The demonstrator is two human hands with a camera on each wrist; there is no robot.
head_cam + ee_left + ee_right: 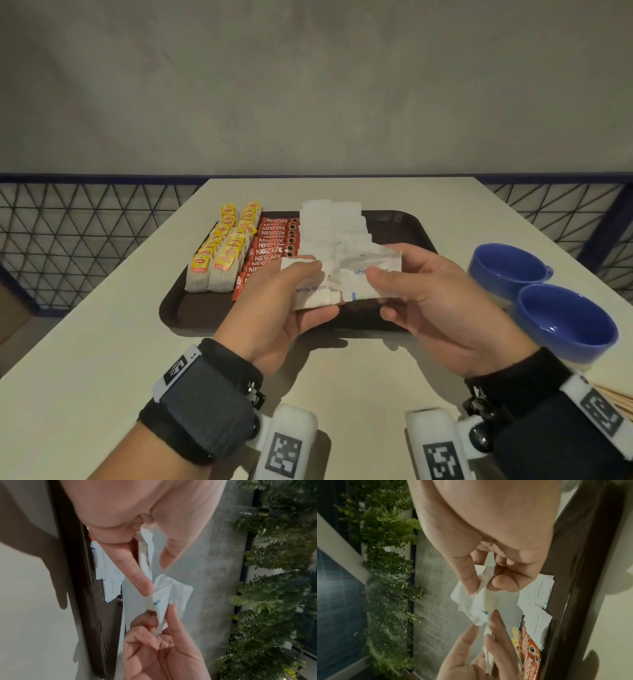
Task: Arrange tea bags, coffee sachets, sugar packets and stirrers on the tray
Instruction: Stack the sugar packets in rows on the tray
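Note:
A dark brown tray (404, 222) holds two rows of yellow-tagged tea bags (219, 253), a row of red Nescafe sachets (270, 240) and overlapping white sugar packets (332, 226). Above the tray's near edge my left hand (310, 294) grips a small stack of white sugar packets (317, 301) between thumb and fingers. My right hand (380, 294) pinches a single sugar packet (363, 281) that overlaps the stack. In the right wrist view thumb and forefinger squeeze that crumpled packet (476, 601). Wooden stirrers (616, 401) lie at the table's right edge.
Two blue cups (507, 270) (565, 322) stand on the table right of the tray, close to my right wrist. The tray's right part (394, 240) is bare. A wire mesh railing (85, 233) runs behind the table, with a grey wall beyond.

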